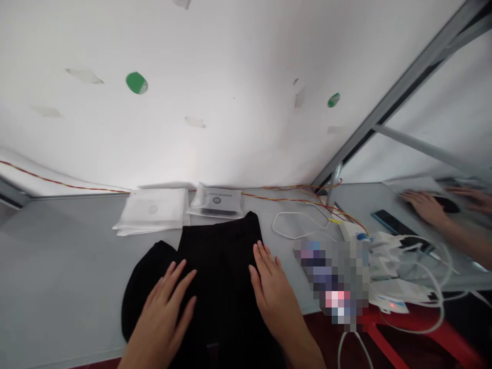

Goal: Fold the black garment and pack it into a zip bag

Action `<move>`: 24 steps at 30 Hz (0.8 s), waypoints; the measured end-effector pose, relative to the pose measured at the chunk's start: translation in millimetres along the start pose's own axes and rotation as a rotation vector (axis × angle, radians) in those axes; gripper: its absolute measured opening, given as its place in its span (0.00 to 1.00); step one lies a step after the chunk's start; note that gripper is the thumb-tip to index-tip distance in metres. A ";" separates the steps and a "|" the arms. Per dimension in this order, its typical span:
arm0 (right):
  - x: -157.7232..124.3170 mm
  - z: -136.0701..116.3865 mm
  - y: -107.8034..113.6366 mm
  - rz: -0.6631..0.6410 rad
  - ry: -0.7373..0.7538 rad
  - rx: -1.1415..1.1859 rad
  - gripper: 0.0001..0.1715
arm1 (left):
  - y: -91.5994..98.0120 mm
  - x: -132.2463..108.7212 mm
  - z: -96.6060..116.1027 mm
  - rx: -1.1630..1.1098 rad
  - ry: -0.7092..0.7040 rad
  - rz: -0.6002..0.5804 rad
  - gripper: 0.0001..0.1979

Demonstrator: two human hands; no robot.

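Observation:
A black garment (221, 256) lies spread on the grey table (65, 277) in front of me. My left hand (167, 307) rests flat on its left part, fingers stretched out and slightly apart. My right hand (271, 287) lies flat on the garment's right edge, fingers straight and together, pointing away from me. Neither hand holds anything. A rounded fold of the black cloth bulges out to the left of my left hand.
Flat white plastic packets (154, 210) and a packet with a grey label (219, 201) lie behind the garment by the white wall. Red-yellow wires (292, 197), a white cable loop (298, 225) and chargers (388, 256) clutter the right. Another person's hands (426, 205) and a phone (388, 221) are at far right.

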State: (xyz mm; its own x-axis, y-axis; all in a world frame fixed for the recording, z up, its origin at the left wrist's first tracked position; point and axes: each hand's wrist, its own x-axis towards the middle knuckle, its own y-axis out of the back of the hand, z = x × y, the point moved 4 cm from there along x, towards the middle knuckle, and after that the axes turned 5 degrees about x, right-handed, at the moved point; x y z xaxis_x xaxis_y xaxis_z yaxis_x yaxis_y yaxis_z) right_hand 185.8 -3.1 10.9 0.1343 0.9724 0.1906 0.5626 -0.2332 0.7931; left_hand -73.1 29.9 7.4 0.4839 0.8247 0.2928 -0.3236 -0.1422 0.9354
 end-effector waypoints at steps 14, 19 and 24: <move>-17.9 24.9 -30.3 0.029 0.095 -0.345 0.38 | -10.0 -5.8 17.9 0.312 -0.089 -0.064 0.33; -12.1 1.4 -20.3 0.088 0.127 -0.277 0.35 | -12.0 -7.1 15.8 0.276 -0.054 -0.046 0.33; -3.8 -60.6 -39.3 -0.023 0.302 -0.069 0.32 | -4.4 -10.7 -14.7 0.222 0.049 -0.031 0.29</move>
State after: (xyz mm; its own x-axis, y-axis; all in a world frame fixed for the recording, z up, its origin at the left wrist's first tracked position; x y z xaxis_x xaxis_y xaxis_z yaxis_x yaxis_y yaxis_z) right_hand 113.8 2.4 14.1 -0.1319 0.9356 0.3275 0.5042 -0.2211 0.8348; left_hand -88.8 29.8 -2.8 0.4490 0.8552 0.2588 -0.1201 -0.2292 0.9659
